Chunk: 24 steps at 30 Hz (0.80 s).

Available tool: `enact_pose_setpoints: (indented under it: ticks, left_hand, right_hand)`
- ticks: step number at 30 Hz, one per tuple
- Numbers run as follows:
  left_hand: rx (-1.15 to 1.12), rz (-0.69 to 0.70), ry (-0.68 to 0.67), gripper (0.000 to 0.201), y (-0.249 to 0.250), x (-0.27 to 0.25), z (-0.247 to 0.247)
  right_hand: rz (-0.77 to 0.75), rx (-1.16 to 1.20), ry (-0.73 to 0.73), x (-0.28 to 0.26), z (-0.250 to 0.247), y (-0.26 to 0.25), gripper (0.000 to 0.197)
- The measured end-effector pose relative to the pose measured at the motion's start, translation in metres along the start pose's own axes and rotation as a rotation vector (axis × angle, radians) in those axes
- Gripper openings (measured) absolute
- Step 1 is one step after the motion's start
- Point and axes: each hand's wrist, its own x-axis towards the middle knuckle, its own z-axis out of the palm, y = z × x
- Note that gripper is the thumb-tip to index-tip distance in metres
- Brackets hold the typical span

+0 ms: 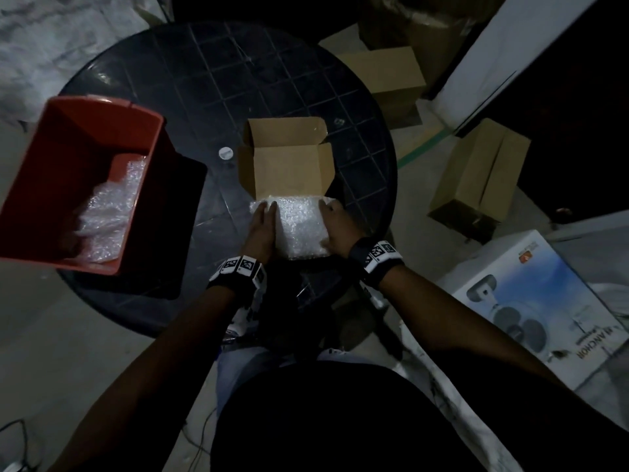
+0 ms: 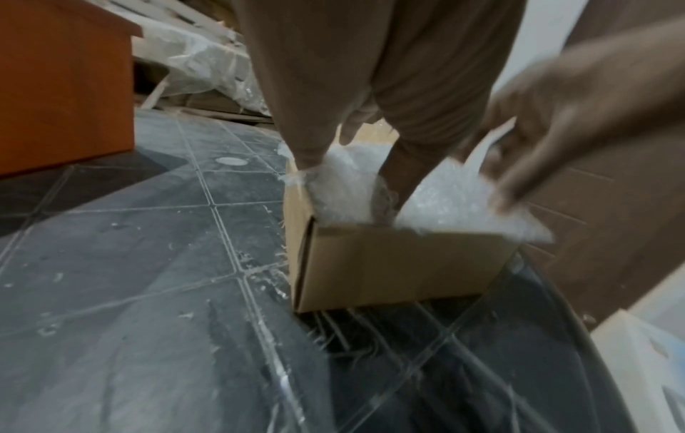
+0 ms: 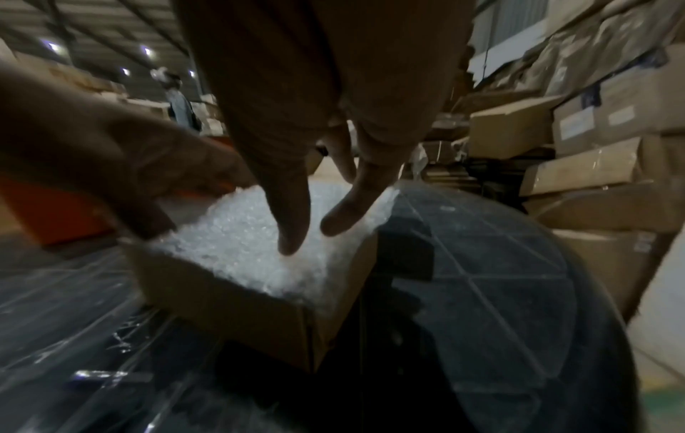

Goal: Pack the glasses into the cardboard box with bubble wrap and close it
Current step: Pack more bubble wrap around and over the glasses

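Note:
A small cardboard box [image 1: 286, 165] stands on the round dark table [image 1: 211, 97], its lid flap raised at the far side. White bubble wrap [image 1: 299, 229] fills the box's open top. My left hand [image 1: 263, 221] presses straight fingers down on the wrap's left side, seen close in the left wrist view with the left hand [image 2: 318, 117] on the bubble wrap [image 2: 341, 187]. My right hand [image 1: 335, 223] rests on the wrap's right edge. In the right wrist view the right hand [image 3: 293, 205] touches the bubble wrap [image 3: 240, 243] with extended fingers. No glasses show.
A red plastic bin [image 1: 85, 172] holding more bubble wrap sits on the table's left side. Closed cardboard boxes [image 1: 480, 175] and a white printed carton [image 1: 544, 308] lie on the floor to the right. Stacked cartons [image 3: 593, 146] stand beyond the table.

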Motion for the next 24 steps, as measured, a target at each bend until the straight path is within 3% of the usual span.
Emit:
enact_pose_setpoints:
  ticks: [3,7,11,13,14,17,18,20,24]
  left_hand:
    - [0.013,-0.059,-0.041,0.097,0.006,0.004,-0.005]
    - [0.097,-0.142,-0.086,0.083,0.018,0.002,-0.007]
    - [0.303,-0.112,0.014,0.061,0.021,0.0,-0.006]
    - [0.455,-0.115,0.028,0.068,0.018,0.0,-0.006]
    - [0.524,-0.116,0.052,0.077,0.016,-0.002,-0.006]
    - [0.576,-0.092,0.029,0.098,0.01,-0.004,-0.007]
    - [0.578,-0.085,0.047,0.1,0.009,-0.003,-0.007]
    - [0.604,-0.094,0.086,0.096,0.007,0.0,-0.009]
    - [0.58,-0.12,0.079,0.084,0.0,0.004,-0.003]
  right_hand:
    - [0.048,-0.057,-0.055,0.01,0.007,-0.01,0.093]
    - [0.099,-0.131,-0.091,0.017,0.012,-0.023,0.104]
    - [0.166,-0.101,-0.104,0.026,0.015,-0.03,0.101]
    - [0.212,-0.069,-0.096,0.03,0.02,-0.028,0.102]
    - [0.242,-0.068,-0.091,0.03,0.021,-0.029,0.097]
    - [0.235,-0.143,-0.064,0.023,0.019,-0.038,0.053]
    - [0.228,-0.156,-0.034,0.024,0.02,-0.039,0.049]
    - [0.223,-0.226,0.039,0.021,0.022,-0.039,0.053]
    - [0.229,-0.372,-0.01,0.018,0.02,-0.035,0.08]
